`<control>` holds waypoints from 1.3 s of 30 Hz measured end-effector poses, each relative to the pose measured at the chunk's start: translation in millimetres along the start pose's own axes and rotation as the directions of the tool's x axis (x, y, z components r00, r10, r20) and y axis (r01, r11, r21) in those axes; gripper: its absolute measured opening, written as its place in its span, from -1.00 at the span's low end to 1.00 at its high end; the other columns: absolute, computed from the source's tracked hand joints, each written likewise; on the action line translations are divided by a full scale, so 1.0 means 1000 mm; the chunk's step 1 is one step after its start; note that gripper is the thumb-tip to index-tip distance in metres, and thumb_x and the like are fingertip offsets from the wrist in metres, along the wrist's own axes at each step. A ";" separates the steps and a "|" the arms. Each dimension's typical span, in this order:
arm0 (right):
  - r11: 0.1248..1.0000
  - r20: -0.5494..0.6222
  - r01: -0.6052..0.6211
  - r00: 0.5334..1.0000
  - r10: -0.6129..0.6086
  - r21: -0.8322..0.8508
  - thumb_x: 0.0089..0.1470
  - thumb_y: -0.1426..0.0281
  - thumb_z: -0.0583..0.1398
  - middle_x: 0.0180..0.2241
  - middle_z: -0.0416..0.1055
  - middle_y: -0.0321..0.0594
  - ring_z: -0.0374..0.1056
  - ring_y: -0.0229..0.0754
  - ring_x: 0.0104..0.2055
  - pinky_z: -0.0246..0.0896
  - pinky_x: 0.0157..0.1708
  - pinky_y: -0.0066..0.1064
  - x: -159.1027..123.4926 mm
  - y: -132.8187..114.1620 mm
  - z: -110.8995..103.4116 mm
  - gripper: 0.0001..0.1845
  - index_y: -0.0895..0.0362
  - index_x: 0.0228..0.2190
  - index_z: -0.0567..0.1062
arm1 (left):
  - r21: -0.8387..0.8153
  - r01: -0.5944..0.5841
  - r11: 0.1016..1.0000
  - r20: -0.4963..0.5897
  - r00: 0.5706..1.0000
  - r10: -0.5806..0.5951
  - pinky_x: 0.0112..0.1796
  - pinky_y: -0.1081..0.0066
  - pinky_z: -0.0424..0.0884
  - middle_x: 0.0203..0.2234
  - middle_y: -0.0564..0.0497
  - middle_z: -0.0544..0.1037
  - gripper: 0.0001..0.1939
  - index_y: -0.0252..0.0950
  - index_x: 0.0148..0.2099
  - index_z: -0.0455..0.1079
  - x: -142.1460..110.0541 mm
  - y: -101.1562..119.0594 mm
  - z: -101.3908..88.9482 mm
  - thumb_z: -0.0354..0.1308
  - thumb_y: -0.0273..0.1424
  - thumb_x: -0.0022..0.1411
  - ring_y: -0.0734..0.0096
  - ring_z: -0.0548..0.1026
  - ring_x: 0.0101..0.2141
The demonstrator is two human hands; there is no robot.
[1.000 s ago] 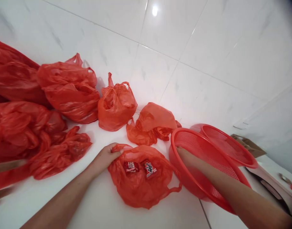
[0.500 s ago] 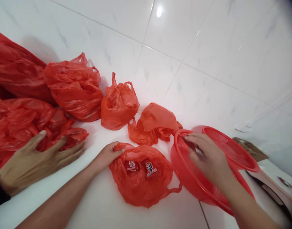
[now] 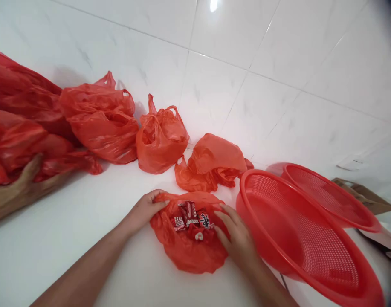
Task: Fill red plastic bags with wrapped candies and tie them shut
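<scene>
An opened red plastic bag (image 3: 192, 258) lies on the white surface in front of me, holding several small wrapped packets (image 3: 191, 213) in dark red and white. My left hand (image 3: 147, 212) pinches the bag's left rim between thumb and fingers. Over the right side of the bag is my right hand (image 3: 236, 233), its fingers apart and curved beside the packets, with nothing seen in its grasp. Just right of that hand stands a red plastic basket (image 3: 276, 226) with mesh sides.
Behind the open bag lie a crumpled red bag (image 3: 217, 155) and a filled red bag (image 3: 162, 147). More red bags (image 3: 101, 123) are piled leftward, where another person's hand (image 3: 25, 185) touches one. A second red basket (image 3: 329, 196) and a cardboard box (image 3: 364, 196) are at the right.
My right hand has moved left from the basket to the open bag, where more packets now show. The other person's hand has shifted left with a red bag. My left hand keeps its hold.
</scene>
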State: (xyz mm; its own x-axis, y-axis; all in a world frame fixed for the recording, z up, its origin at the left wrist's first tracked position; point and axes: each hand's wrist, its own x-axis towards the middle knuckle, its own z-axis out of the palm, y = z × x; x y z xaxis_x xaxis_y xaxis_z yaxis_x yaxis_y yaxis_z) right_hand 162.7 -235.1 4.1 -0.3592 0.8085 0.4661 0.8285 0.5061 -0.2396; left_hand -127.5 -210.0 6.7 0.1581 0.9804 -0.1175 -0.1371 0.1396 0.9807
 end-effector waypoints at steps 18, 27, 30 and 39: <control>0.836 0.113 -0.519 0.855 0.507 0.179 0.05 0.15 0.12 -0.13 0.42 -0.16 0.42 -0.08 -0.22 0.31 -0.28 -0.28 0.004 0.055 0.005 -0.41 -0.02 0.11 0.19 | -0.126 0.016 0.992 0.068 0.998 -0.007 -0.28 0.37 0.44 -0.21 -0.09 0.58 -0.68 -0.25 -0.03 0.40 0.001 0.003 0.000 0.20 -0.27 0.17 0.29 0.55 -0.32; 0.628 0.296 -0.560 0.825 0.482 0.540 0.07 0.20 0.09 -0.55 0.25 -0.40 0.19 -0.29 -0.50 0.06 -0.55 -0.50 0.002 0.045 0.012 -0.75 0.09 -0.51 0.27 | -0.260 -0.041 0.965 -0.104 0.994 0.014 -0.35 0.46 0.45 -0.32 -0.06 0.60 -0.72 -0.31 -0.16 0.42 0.004 -0.003 -0.007 0.29 -0.32 0.08 0.36 0.55 -0.40; 0.655 0.293 -0.543 0.838 0.460 0.525 0.07 0.21 0.10 -0.59 0.15 -0.43 0.10 -0.32 -0.52 -0.02 -0.57 -0.51 0.002 0.042 0.011 -0.71 0.10 -0.56 0.21 | -0.275 -0.042 0.961 -0.094 0.995 0.017 -0.35 0.46 0.45 -0.30 -0.08 0.60 -0.74 -0.32 -0.16 0.42 0.003 -0.003 -0.006 0.26 -0.31 0.11 0.34 0.56 -0.37; 0.738 0.278 -0.498 0.867 0.413 0.455 0.06 0.25 0.09 -0.58 0.18 -0.42 0.11 -0.31 -0.50 -0.03 -0.53 -0.50 0.004 0.042 0.008 -0.74 0.11 -0.56 0.22 | -0.258 -0.002 0.966 -0.069 0.998 -0.016 -0.38 0.46 0.44 -0.26 -0.09 0.61 -0.70 -0.30 -0.09 0.41 0.002 0.000 -0.003 0.24 -0.30 0.14 0.26 0.57 -0.31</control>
State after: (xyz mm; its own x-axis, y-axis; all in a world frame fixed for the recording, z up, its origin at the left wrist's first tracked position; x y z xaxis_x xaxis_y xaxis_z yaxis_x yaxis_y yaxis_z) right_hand 192.5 -208.1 -11.3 -0.0882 0.9937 0.0686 0.5952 0.1079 -0.7963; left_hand -130.3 -207.8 6.2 0.0925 0.9853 -0.1435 -0.3854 0.1683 0.9073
